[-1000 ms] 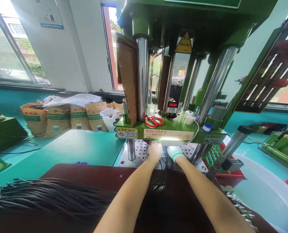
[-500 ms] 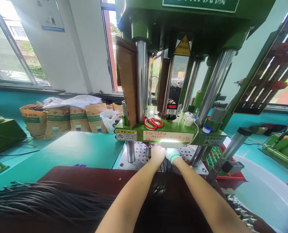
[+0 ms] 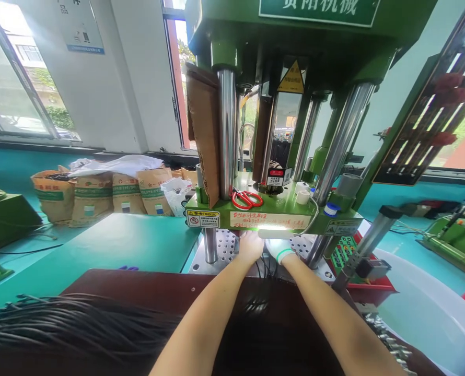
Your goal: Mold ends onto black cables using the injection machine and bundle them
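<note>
both hands sit at the front of the green moulding press [image 3: 295,47], side by side and almost touching, reaching in under its green front ledge [image 3: 269,219]. the left hand [image 3: 251,248] is bare, and the right hand [image 3: 279,251] wears a white glove with a green band at the cuff. the fingers of both are hidden under the ledge, so i cannot tell whether they are wide, narrow or holding something. thin black cables [image 3: 264,269] hang just below the hands, between the wrists, at the near edge of the press's perforated steel platen [image 3: 225,248]

the hands have little room around them: the ledge lies directly above, with a short chrome column [image 3: 211,245] to their left and another [image 3: 316,250] to their right. the open side faces the person, over a dark brown bench [image 3: 138,282] at the front of the press

on that bench, left of the press, lies a long bundle of black cables [image 3: 71,321]. red-handled scissors [image 3: 247,199] rest on top of the ledge. right of the press stand a button panel [image 3: 344,256] and a large white plastic tub [image 3: 424,308], with loose metal parts [image 3: 389,339] near the tub's rim. behind and left of the press, paper sacks [image 3: 93,193] line the wall beyond a teal table [image 3: 130,245], below bright windows [image 3: 16,78]
</note>
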The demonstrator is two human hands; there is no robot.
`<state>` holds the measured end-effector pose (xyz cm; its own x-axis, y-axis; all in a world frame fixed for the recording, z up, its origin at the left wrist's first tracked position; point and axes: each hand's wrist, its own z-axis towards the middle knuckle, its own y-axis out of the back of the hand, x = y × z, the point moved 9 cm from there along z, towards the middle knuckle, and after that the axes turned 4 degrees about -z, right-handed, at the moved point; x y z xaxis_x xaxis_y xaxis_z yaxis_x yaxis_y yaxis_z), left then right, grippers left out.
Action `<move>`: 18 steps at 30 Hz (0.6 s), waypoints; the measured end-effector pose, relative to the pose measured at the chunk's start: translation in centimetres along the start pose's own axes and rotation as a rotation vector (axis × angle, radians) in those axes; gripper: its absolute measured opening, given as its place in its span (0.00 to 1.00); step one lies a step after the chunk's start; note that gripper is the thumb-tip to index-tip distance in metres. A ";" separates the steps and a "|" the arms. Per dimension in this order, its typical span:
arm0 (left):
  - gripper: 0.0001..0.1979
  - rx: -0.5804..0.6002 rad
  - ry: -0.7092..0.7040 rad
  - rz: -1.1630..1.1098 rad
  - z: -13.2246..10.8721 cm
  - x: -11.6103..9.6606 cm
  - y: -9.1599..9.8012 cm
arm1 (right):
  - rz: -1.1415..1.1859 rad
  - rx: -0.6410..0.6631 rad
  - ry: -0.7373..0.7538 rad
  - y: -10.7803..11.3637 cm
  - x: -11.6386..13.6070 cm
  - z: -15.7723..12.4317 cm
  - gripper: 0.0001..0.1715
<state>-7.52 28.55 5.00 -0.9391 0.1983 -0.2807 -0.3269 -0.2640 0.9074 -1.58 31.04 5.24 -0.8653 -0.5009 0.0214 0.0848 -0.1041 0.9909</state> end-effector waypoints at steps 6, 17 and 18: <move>0.22 0.064 -0.203 0.001 -1.0 0.6 -0.1 | -0.014 -0.012 0.116 -0.9 -1.5 -1.4 0.21; 0.25 0.127 -0.077 -0.087 -0.4 2.3 -1.9 | -0.006 0.012 0.109 -1.3 -1.2 -0.4 0.19; 0.26 0.134 -0.066 -0.091 -0.2 2.5 -2.1 | -0.004 0.007 0.099 -1.2 -1.1 -0.2 0.18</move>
<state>-9.18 29.39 2.35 -0.8958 0.2787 -0.3462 -0.3889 -0.1147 0.9141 -0.60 31.57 4.00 -0.8124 -0.5830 0.0050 0.0779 -0.1000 0.9919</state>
